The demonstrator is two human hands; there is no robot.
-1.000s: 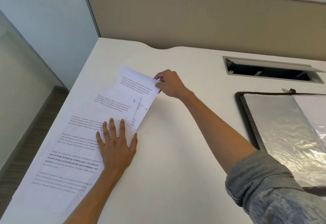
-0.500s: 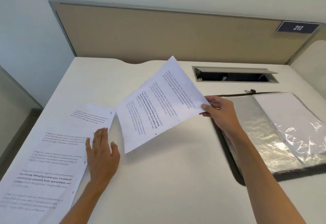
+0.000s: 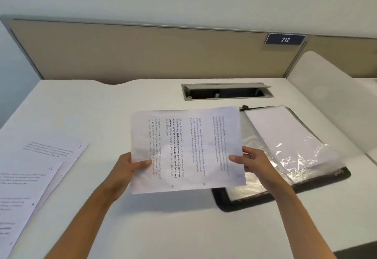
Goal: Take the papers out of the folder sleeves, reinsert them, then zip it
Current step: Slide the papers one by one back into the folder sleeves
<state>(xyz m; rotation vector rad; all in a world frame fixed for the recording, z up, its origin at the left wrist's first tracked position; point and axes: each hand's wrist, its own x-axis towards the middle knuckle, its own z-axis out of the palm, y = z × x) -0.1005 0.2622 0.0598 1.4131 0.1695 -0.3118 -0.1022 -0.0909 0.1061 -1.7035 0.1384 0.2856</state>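
Observation:
I hold one printed sheet [image 3: 186, 148] in the air over the middle of the desk, its text running sideways. My left hand [image 3: 128, 169] pinches its left edge and my right hand [image 3: 252, 162] pinches its right edge. To the right lies the open black zip folder [image 3: 253, 202], its clear plastic sleeves [image 3: 293, 148] facing up; a white page shows inside the top sleeve. The sheet's right part hangs over the folder's left side. Other printed papers [image 3: 30, 177], marked 9 and 10, lie spread at the desk's left.
A cable slot [image 3: 226, 91] with its flap raised sits in the white desk [image 3: 163, 228] behind the folder. A beige partition [image 3: 142, 52] with a "212" plate [image 3: 285, 39] runs along the back. The desk's left edge drops to the floor.
My right hand carried the sheet from the left stack towards the folder. My left hand left the stack and took the sheet's left edge. The view swung right.

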